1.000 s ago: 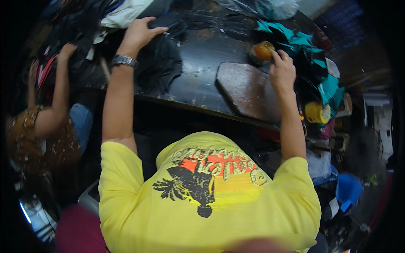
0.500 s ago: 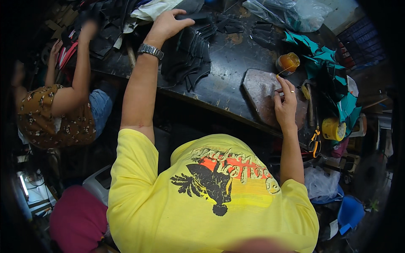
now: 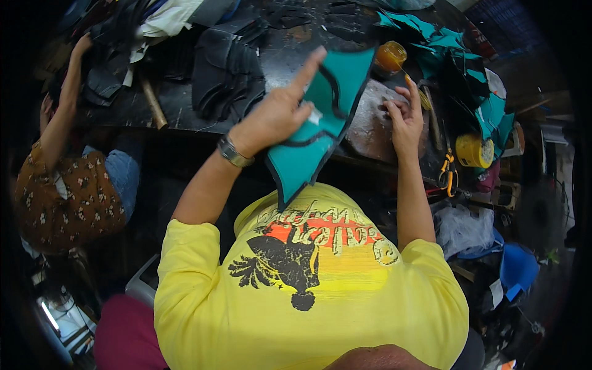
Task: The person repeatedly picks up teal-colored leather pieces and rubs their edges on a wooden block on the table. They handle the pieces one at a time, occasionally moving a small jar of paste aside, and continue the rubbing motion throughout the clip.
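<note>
From the head camera: the left hand is up above the dark worktop, its fingers pinching a teal cut piece with black edging; the index finger lies stretched along its face and the thumb is hidden behind it. The piece hangs tilted in the air, its lower tip pointing down toward the yellow shirt. Over on the other side, the right hand rests on a worn brown work slab, fingers loosely curled and holding nothing. Just beyond it stands a small orange pot, with a heap of more teal pieces to its right and a yellow tape roll nearer the edge. A stack of black cut pieces sits left of centre. At far left, another person's arm reaches onto the worktop.
</note>
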Motion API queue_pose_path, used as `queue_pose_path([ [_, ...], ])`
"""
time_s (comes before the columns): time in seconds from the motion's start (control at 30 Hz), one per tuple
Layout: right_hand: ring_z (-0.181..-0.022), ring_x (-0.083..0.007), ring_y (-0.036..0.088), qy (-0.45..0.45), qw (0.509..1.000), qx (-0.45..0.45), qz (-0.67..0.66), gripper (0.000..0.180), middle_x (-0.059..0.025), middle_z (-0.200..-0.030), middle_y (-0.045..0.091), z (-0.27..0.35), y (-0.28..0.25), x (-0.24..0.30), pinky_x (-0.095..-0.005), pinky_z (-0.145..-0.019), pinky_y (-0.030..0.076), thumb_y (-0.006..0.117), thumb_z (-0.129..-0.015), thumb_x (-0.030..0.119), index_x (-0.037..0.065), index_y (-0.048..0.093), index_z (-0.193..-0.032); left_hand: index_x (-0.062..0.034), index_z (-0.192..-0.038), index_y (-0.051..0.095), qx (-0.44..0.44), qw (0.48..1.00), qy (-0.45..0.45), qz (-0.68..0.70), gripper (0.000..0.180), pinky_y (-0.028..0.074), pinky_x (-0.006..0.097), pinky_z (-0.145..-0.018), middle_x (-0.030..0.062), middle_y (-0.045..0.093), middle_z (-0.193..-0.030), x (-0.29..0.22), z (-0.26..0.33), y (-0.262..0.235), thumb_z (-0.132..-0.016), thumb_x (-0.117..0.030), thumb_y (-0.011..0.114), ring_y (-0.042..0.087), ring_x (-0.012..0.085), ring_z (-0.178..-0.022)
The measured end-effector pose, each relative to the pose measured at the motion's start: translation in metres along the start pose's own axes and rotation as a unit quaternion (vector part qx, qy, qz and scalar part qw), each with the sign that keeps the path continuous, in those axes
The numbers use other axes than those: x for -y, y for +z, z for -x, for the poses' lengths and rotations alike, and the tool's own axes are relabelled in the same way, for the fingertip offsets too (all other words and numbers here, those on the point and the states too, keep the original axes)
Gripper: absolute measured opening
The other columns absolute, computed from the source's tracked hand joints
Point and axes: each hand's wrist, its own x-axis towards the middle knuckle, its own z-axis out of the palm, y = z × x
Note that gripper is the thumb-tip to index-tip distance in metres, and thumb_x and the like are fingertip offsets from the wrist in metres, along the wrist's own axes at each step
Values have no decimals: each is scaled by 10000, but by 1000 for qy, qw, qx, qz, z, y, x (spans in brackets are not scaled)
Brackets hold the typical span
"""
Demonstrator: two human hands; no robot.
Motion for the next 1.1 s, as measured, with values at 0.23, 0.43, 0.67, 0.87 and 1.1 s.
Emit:
queue_pose_path([
  [0.23,-1096,-285,629,-120,932,-4,343,621,-178,-1382,507,-64,-13,12,-381,-892,534,611,-874,19,146,504,-1472,-199,-1520,461,193,963,-167,-80,662,550,403,-742,251,721,-986,11,-3,26,-880,-89,589,710,299,-727],
  [0.43,-1162,-372,595,-146,834,13,532,389,-185,-1306,575,-57,-11,24,-434,-932,517,613,-852,65,125,683,-1230,-186,-1492,494,158,975,-115,-105,664,548,426,-725,251,710,-924,6,0,22,-844,-87,599,708,347,-722],
  [0.67,-1301,-364,490,-88,948,99,290,335,-148,-1389,556,-20,3,10,-444,-1083,387,669,-881,180,167,727,-1211,-184,-1490,492,170,971,-117,-118,670,552,430,-726,252,708,-913,8,-1,19,-838,-84,606,701,366,-717],
  [0.87,-1488,-425,240,-95,860,150,478,468,-157,-1580,388,-12,14,1,-584,-1177,180,590,-983,404,253,592,-1427,-191,-1487,494,163,971,-111,-135,666,557,439,-724,247,709,-918,7,0,20,-840,-81,607,700,374,-716],
  [1.1,-1498,-430,218,-96,856,156,484,463,-166,-1591,368,-13,13,2,-608,-1179,162,578,-987,444,294,593,-1424,-197,-1490,490,165,972,-107,-125,664,554,435,-712,252,705,-915,10,0,20,-847,-80,610,697,381,-718],
])
